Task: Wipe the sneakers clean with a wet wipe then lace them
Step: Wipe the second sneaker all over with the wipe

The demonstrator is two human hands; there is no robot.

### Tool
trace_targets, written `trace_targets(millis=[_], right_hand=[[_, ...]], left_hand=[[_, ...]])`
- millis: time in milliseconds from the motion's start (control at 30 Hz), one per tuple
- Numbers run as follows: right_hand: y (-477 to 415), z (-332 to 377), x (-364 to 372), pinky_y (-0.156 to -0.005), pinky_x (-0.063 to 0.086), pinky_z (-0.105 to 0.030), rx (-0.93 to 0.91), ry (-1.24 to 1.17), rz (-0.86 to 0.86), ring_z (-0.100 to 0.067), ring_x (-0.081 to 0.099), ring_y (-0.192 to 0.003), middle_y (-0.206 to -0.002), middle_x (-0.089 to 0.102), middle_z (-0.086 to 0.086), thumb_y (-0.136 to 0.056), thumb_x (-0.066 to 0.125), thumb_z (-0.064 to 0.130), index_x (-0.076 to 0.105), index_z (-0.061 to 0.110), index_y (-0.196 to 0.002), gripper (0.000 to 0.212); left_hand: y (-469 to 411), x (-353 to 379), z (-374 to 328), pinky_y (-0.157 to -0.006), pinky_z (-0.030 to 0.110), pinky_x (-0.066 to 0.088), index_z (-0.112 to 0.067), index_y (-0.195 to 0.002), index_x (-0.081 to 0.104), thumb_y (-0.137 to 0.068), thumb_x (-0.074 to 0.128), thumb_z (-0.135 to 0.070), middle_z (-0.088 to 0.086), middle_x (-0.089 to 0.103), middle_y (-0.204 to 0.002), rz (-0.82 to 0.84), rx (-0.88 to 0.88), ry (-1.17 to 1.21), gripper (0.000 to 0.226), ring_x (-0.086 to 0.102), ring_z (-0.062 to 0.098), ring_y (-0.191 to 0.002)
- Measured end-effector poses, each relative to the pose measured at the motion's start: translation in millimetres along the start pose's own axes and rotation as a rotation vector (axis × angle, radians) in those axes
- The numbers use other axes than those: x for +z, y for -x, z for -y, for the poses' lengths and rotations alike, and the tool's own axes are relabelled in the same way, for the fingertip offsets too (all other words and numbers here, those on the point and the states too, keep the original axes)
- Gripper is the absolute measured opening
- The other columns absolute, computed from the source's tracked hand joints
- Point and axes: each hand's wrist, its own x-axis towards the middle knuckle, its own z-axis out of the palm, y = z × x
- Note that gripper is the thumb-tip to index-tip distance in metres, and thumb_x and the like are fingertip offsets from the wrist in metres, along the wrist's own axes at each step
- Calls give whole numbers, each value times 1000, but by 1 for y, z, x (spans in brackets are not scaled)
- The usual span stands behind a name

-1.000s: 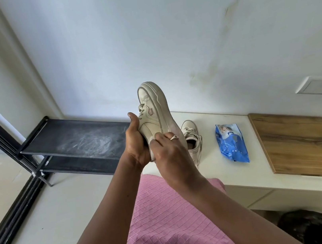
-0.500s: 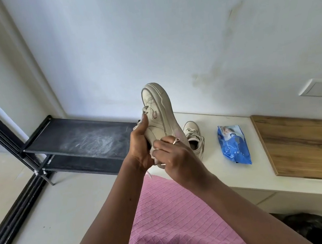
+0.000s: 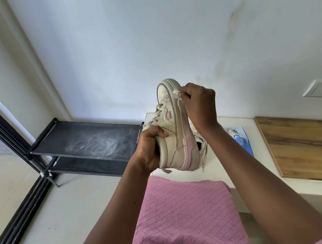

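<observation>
Right fingertips point(image 3: 183, 96) bunched together, pinching a small white wet wipe point(image 3: 176, 92) against the sole edge near the toe. Right hand point(image 3: 199, 103) sits just right of the toe end. Left hand point(image 3: 149, 146) has its fingers curled tight round the collar.

The held sneaker point(image 3: 176, 132) is mid-frame, toe up, heel down. It's cream with a pink heel panel and laces on the left edge. Small pink side tag point(image 3: 168, 116), text unreadable.

Second sneaker point(image 3: 200, 144) is on the white ledge point(image 3: 216, 174) behind it, mostly hidden. Blue wipes pack point(image 3: 241, 139) lies right of it, partly behind the right forearm; print too small to read. Wood board point(image 3: 309, 141) lies far right and a black rack point(image 3: 87, 141) stands mid-left.
</observation>
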Motion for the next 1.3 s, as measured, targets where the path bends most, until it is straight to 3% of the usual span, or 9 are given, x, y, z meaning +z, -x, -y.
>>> trace_targets(millis=[200, 333, 533, 667, 767, 900, 967, 1133, 1300], right_hand=[[-13, -1, 0, -68, 35, -19, 89, 9, 100, -31, 66, -77, -86, 73, -14, -85, 59, 2, 72, 1, -89, 14], [20, 7, -1, -69, 42, -20, 74, -10, 109, -28, 68, -74, -80, 74, -8, -78, 57, -5, 74, 6, -80, 20], [60, 16, -15, -60, 31, -9, 68, -78, 231, -25, 67, -67, -72, 73, -8, -73, 58, -12, 73, 5, -73, 23], [65, 13, -24, -61, 41, -14, 99, -34, 391, -22, 66, -70, -76, 73, -9, -77, 59, -8, 74, 6, -76, 20], [68, 12, -22, -65, 36, 5, 124, -104, 282, -12, 66, -71, -79, 74, -4, -76, 65, -8, 75, 7, -78, 18], [59, 8, -8, -67, 50, -21, 4, -88, 68, -22, 66, -67, -75, 71, -5, -73, 65, -9, 72, 3, -77, 15], [44, 7, -4, -63, 51, -28, -23, -68, -2, -24, 64, -65, -74, 70, -6, -73, 64, -8, 70, 3, -75, 13], [-10, 2, 4, -59, 48, -29, 2, 7, -4, -29, 64, -65, -72, 69, -12, -76, 60, 0, 68, 0, -69, 10], [-51, -6, 2, -77, 46, -23, 88, 73, 138, -29, 66, -90, -95, 72, -16, -84, 57, 1, 72, 0, -93, 18]], left_hand=[[2, -3, 2, -63, 33, 54, -8, -72, 70, -66, 35, 0, 12, 63, -69, 5, -19, 0, 36, 62, 27, -60], [-1, -6, 5, -67, 35, 53, -5, -87, 63, -73, 31, -1, 14, 64, -74, -23, -17, 22, 36, 62, 28, -64], [-7, -12, -3, -75, 38, 49, -3, -92, 62, -78, 23, -2, 15, 67, -77, -41, 20, 65, 41, 64, 29, -66], [-9, -15, 0, -81, 41, 48, -2, -96, 62, -69, 33, -4, 19, 64, -88, -70, 32, 86, 40, 63, 33, -75], [-8, -15, 1, -85, 44, 46, -1, -102, 64, -56, 44, -9, 21, 59, -98, -19, 24, 97, 51, 59, 34, -83], [-6, -13, -2, -69, 34, 52, -8, -73, 73, -56, 41, -6, 13, 65, -75, -16, 0, 15, 37, 62, 27, -64], [-4, -11, -5, -68, 34, 50, -7, -75, 71, -52, 43, -5, 13, 63, -74, -44, -9, -32, 36, 60, 28, -62], [1, -11, -7, -71, 36, 48, -5, -84, 66, -50, 43, -6, 16, 61, -76, -46, -71, -128, 41, 58, 32, -66], [7, -13, 1, -59, 31, 53, -2, -83, 64, -48, 43, -4, 16, 62, -71, -24, -70, -161, 41, 59, 30, -59]])
